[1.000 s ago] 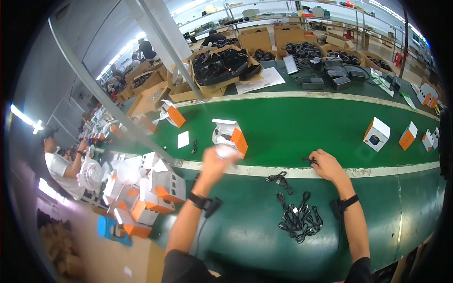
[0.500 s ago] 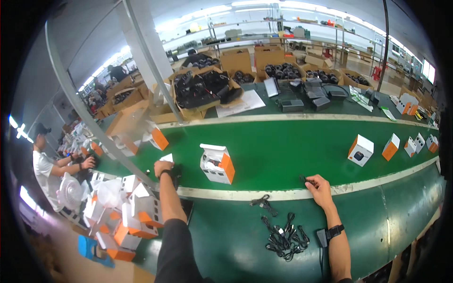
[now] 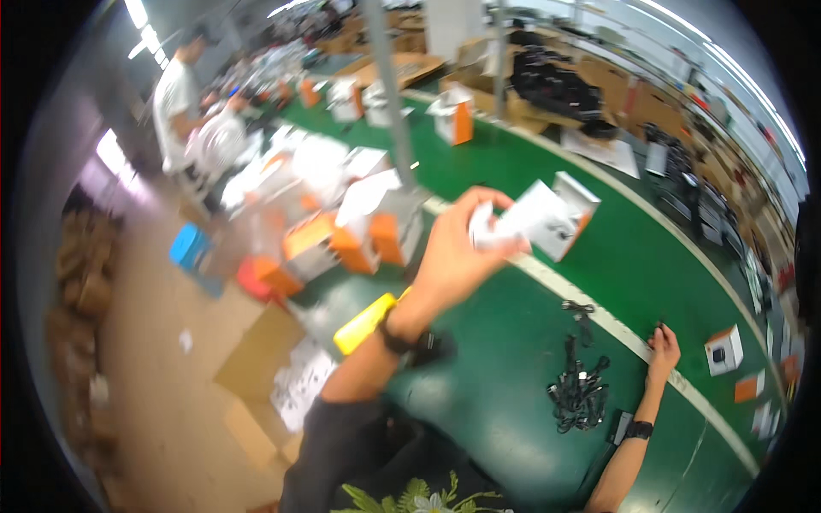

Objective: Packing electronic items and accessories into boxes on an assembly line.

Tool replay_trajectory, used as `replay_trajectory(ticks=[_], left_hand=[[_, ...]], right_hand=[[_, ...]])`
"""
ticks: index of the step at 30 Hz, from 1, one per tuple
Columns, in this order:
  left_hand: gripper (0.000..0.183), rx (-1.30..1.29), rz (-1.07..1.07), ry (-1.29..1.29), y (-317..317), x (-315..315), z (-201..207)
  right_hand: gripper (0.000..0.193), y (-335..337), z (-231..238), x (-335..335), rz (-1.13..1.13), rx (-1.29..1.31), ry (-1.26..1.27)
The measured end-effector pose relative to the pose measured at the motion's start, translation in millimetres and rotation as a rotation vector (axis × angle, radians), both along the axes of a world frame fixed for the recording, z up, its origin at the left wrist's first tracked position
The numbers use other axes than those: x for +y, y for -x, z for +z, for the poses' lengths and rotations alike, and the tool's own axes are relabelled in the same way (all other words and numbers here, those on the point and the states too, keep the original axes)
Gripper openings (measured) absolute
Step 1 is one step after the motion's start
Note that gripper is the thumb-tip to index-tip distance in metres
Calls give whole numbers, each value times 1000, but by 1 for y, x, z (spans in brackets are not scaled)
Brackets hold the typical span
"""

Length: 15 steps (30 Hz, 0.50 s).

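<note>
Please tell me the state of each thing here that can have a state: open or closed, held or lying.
White and orange box: lifted, flap open.
Left hand: closed on the box.
Right hand: resting on the green table, grip unclear.
Black cables: lying tangled.

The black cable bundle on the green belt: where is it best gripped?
Probably at the thick middle of the cable bundle, from above: it lies flat and loose on the belt, ends straggling outward. The right hand rests closest.
</note>
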<state>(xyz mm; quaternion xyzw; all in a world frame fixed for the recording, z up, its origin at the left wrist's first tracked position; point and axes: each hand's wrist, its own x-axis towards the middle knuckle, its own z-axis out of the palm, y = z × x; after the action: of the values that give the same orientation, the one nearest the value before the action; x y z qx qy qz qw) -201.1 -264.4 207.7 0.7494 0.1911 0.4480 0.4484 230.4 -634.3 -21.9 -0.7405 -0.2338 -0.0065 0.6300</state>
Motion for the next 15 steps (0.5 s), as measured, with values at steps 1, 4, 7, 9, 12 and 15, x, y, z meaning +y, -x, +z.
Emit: replay_trajectory(ticks=[1, 4, 7, 9, 12, 15], left_hand=[[53, -30, 25, -49, 58, -37, 12], [62, -180, 353, 358, 209, -103, -8], [57, -519, 870, 599, 324, -89, -109], [48, -462, 1200, 642, 403, -72, -243], [47, -344, 1379, 816, 508, -91, -415], [79, 87, 1648, 714, 634, -68, -438]], right_hand=[[29, 2, -9, 14, 8, 8, -33], [30, 11, -19, 29, 41, 26, -53], [33, 1, -13, 21, 36, 48, -97], [33, -14, -6, 11, 23, 44, -94], [33, -15, -18, 18, -6, 81, -132], [33, 22, -67, 40, -4, 192, -142]])
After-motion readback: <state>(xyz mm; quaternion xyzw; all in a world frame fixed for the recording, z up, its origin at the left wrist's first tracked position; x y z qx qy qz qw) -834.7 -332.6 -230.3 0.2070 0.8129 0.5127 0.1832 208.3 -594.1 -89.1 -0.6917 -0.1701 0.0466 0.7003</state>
